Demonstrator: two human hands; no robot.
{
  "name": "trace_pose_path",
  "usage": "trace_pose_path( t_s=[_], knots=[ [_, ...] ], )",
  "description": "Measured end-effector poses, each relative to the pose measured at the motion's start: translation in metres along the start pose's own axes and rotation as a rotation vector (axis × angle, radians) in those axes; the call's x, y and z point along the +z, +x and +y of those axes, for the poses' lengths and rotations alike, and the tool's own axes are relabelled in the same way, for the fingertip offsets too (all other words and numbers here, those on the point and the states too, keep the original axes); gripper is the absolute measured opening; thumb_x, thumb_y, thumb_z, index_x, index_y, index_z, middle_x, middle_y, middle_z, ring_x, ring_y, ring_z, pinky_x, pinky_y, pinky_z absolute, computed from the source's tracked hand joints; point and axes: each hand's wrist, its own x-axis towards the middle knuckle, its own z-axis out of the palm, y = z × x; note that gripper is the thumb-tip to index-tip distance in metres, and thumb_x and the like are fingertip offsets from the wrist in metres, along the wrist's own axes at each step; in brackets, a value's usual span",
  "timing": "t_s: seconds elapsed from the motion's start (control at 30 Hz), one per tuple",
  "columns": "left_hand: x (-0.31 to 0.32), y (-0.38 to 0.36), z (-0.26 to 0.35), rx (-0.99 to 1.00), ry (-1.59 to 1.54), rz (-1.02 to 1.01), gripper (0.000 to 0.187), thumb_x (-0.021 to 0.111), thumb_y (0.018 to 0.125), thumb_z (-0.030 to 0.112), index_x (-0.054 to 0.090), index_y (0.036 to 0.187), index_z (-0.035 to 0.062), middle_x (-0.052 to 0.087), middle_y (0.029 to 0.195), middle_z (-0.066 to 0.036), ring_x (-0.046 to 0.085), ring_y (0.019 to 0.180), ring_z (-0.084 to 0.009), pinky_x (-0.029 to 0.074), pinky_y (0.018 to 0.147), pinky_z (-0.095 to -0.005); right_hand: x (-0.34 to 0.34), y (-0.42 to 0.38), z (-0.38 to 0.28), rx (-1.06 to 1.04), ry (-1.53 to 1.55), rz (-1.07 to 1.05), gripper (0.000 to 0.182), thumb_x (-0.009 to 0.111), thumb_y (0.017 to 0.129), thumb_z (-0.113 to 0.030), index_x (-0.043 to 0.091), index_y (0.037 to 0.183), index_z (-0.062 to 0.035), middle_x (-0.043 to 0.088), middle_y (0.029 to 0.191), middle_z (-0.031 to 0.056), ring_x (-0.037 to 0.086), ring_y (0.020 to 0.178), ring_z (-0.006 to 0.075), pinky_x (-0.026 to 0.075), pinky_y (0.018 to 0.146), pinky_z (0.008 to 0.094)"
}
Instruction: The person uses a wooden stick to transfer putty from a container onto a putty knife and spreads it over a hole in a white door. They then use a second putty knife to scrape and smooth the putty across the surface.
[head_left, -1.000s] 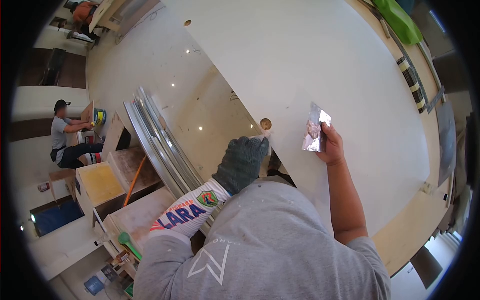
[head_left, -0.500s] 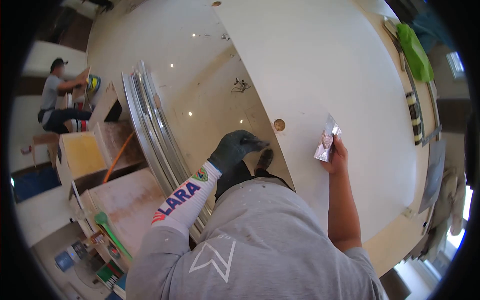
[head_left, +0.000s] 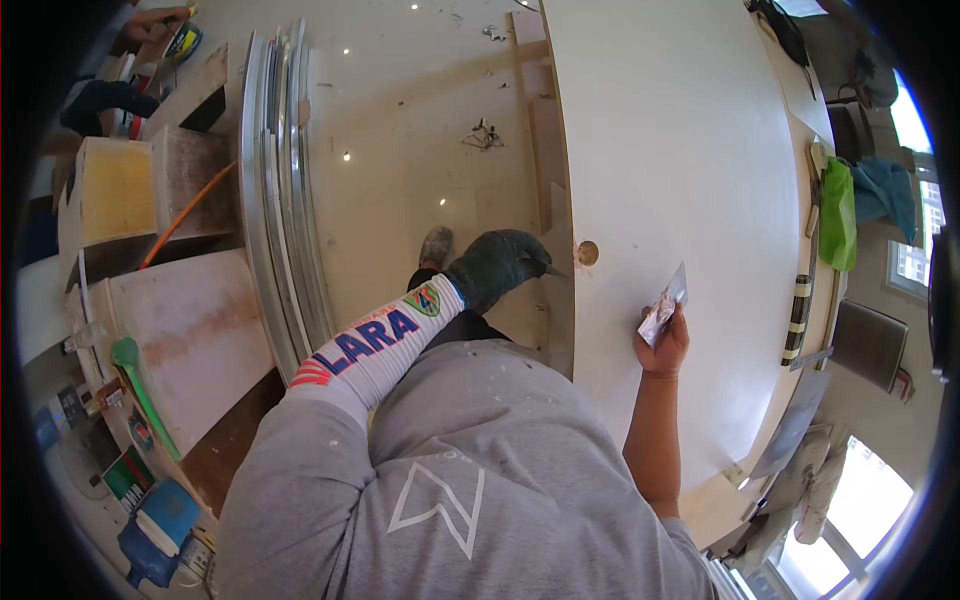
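Note:
My left hand [head_left: 495, 268], in a dark glove, is closed on a putty knife [head_left: 555, 271]; its thin blade points at the near edge of the white panel [head_left: 690, 180]. A round brown-edged hole [head_left: 587, 252] in the panel lies just right of the blade tip. Bare and held over the panel, my right hand [head_left: 664, 342] grips a shiny metal filling blade [head_left: 668, 302]. Pinkish putty is smeared on that blade. Part of the putty knife's handle is hidden in the glove.
Long metal profiles [head_left: 275, 190] lie on the floor to the left, beside wooden boxes [head_left: 118, 190]. At the panel's far side are a green bag [head_left: 838, 215] and a striped roll [head_left: 797, 320]. A co-worker's hands are near a tub [head_left: 184, 42] at upper left.
My view has turned, so the panel's edge now runs nearly upright. My left hand has come closer to that edge, near the hole. The right hand still holds its blade.

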Motion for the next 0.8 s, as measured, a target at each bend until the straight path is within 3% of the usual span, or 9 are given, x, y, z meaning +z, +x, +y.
trace_pose_path(
  t_s=[0.33,0.43,0.8],
  knots=[
    [-0.016,0.024,-0.005,-0.065,-0.023,0.061,0.018,0.072,0.086,0.019,0.075,0.100,0.0076,0.075,0.097,-0.010,0.070,0.093,-0.0196,0.055,0.086,-0.0324,0.004,0.000,0.002,-0.038,-0.045,0.050,0.031,0.058,0.100,-0.030,0.060,0.124,-0.0102,0.069,0.111,0.0035,0.066,0.097,0.0201,0.052,0.085,0.0355],
    [-0.026,0.027,-0.001,-0.170,0.051,0.144,0.018,0.072,0.086,0.019,0.075,0.100,0.0072,0.075,0.096,-0.009,0.071,0.092,-0.0194,0.055,0.085,-0.0320,0.004,0.001,0.002,-0.033,-0.036,0.043,0.031,0.059,0.100,-0.030,0.060,0.124,-0.0107,0.069,0.111,0.0031,0.065,0.097,0.0196,0.052,0.086,0.0354],
    [-0.020,0.028,-0.011,-0.010,-0.047,-0.025,0.014,0.075,0.085,0.013,0.073,0.096,0.0045,0.075,0.097,-0.008,0.071,0.091,-0.0165,0.056,0.087,-0.0307,-0.005,0.002,0.002,-0.011,-0.018,-0.015,0.034,0.058,0.100,-0.028,0.058,0.129,-0.0113,0.067,0.118,0.0019,0.063,0.106,0.0188,0.049,0.094,0.0367]
  ],
)
